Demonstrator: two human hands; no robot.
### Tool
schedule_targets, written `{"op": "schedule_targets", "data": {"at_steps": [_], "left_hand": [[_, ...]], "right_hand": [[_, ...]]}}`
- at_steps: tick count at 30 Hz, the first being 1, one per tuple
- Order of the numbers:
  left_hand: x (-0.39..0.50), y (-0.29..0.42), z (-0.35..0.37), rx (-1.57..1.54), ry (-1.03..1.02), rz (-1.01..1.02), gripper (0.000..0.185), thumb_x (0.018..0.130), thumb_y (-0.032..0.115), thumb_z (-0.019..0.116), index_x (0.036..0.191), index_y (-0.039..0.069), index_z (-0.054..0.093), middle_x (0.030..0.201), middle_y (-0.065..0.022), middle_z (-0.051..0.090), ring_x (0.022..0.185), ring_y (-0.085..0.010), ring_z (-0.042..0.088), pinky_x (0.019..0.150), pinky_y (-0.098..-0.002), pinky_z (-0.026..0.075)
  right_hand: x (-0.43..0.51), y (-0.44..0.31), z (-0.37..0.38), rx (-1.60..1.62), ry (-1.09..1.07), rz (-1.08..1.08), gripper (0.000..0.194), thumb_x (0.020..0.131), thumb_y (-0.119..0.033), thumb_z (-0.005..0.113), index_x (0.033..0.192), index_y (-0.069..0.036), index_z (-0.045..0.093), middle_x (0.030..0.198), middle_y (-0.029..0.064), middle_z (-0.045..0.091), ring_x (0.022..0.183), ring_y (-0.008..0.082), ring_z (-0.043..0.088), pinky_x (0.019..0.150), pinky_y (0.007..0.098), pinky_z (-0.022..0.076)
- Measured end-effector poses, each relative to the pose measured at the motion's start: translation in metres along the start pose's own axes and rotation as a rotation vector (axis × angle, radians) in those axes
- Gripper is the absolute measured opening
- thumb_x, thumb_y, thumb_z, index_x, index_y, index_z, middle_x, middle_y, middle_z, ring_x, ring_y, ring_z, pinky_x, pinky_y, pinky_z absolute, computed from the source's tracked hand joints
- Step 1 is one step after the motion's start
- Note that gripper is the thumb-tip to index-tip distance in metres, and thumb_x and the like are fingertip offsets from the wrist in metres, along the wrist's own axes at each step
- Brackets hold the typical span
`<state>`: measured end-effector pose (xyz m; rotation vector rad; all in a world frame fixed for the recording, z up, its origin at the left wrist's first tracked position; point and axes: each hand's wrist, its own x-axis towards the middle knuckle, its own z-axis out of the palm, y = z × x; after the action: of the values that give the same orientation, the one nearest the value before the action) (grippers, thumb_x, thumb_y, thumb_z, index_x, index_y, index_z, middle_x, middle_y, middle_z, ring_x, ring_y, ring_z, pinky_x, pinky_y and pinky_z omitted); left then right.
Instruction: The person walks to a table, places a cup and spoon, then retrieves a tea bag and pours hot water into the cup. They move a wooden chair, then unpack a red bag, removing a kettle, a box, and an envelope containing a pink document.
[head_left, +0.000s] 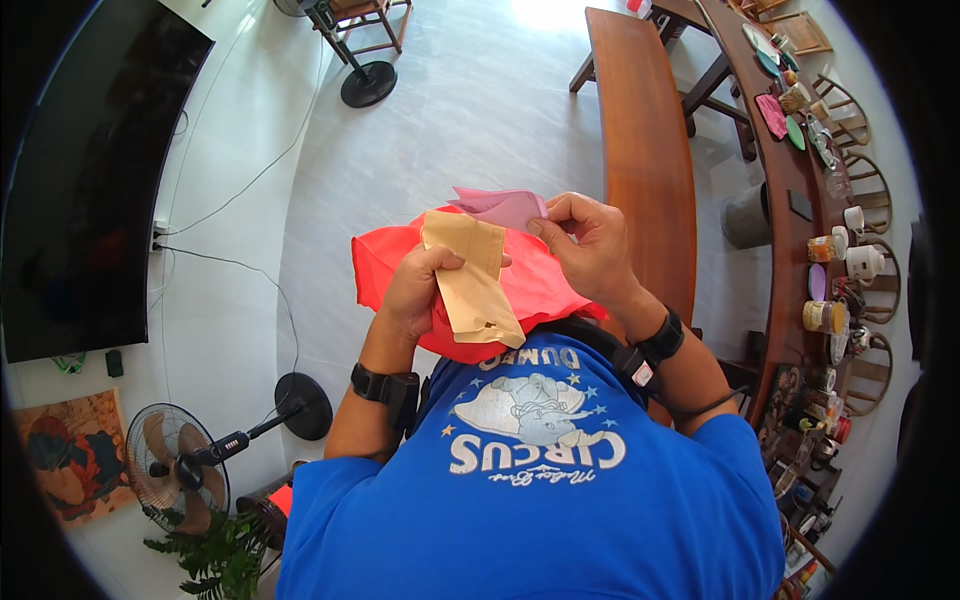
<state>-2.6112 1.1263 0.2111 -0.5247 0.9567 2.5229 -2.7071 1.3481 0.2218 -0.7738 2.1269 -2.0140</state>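
My left hand (424, 289) grips a tan paper envelope (476, 289), its thumb lying across the front. Folded pink paper (502, 207) is pinched between the thumb and fingers of my right hand (585, 240). The paper bears faint writing and sits just above the envelope's upper end. Beneath both hands a bright red plastic bag (532, 274) spreads over my lap. Part of the bag is hidden by the envelope and my left hand.
A long wooden bench (645, 150) runs along my right. Beyond it stands a dark table (750, 112) crowded with jars and dishes, with a grey bin (746, 217) below. To my left are a standing fan (180, 465), a large television (97, 180) and wall cables (247, 255).
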Motion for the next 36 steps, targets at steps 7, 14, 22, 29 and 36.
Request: {"op": "schedule_targets", "data": {"at_steps": [7, 14, 22, 29, 36], "left_hand": [[0.004, -0.004, 0.001, 0.342, 0.256, 0.473, 0.078, 0.091, -0.008, 0.048, 0.163, -0.002, 0.017, 0.133, -0.0191, 0.061, 0.102, -0.0183, 0.069, 0.085, -0.0315, 0.06], [0.005, 0.01, -0.009, 0.398, 0.221, 0.406, 0.026, 0.1, 0.009, 0.06, 0.115, -0.007, 0.072, 0.099, -0.0114, 0.075, 0.086, -0.0142, 0.071, 0.076, -0.0273, 0.059], [0.005, 0.026, -0.015, 0.697, 0.127, 0.403, 0.041, 0.098, 0.029, 0.076, 0.113, -0.009, 0.074, 0.094, -0.0087, 0.076, 0.082, -0.009, 0.068, 0.071, -0.0252, 0.056], [0.003, 0.043, -0.021, 0.832, 0.06, 0.449, 0.038, 0.089, 0.018, 0.084, 0.116, -0.007, 0.074, 0.099, -0.0114, 0.077, 0.088, -0.0119, 0.071, 0.077, -0.0279, 0.059], [0.015, 0.046, -0.035, 1.019, 0.128, 0.631, 0.03, 0.089, 0.008, 0.077, 0.117, -0.005, 0.074, 0.099, -0.011, 0.077, 0.087, -0.0137, 0.071, 0.078, -0.0299, 0.059]], "right_hand": [[-0.007, -0.006, 0.002, -0.191, -0.016, -0.182, 0.012, 0.085, 0.005, 0.077, 0.08, 0.004, 0.066, 0.081, 0.0132, 0.072, 0.063, 0.0125, 0.062, 0.057, 0.0275, 0.0494], [-0.01, -0.009, 0.006, -0.243, -0.033, -0.175, 0.013, 0.084, 0.005, 0.078, 0.08, 0.003, 0.065, 0.08, 0.0134, 0.071, 0.062, 0.0128, 0.061, 0.057, 0.0275, 0.0485], [-0.011, -0.008, 0.016, -0.134, -0.021, -0.033, 0.011, 0.087, 0.008, 0.075, 0.081, 0.005, 0.067, 0.083, 0.0093, 0.069, 0.066, 0.0087, 0.057, 0.057, 0.0241, 0.0448], [-0.01, -0.007, 0.023, -0.016, 0.0, 0.061, 0.008, 0.089, 0.006, 0.075, 0.085, 0.005, 0.069, 0.085, 0.0075, 0.067, 0.068, 0.0078, 0.058, 0.057, 0.0227, 0.0487], [-0.006, -0.006, 0.043, 0.144, 0.022, 0.184, 0.009, 0.092, 0.003, 0.075, 0.085, 0.003, 0.069, 0.086, 0.0067, 0.067, 0.069, 0.0087, 0.059, 0.058, 0.0227, 0.0504]]}}
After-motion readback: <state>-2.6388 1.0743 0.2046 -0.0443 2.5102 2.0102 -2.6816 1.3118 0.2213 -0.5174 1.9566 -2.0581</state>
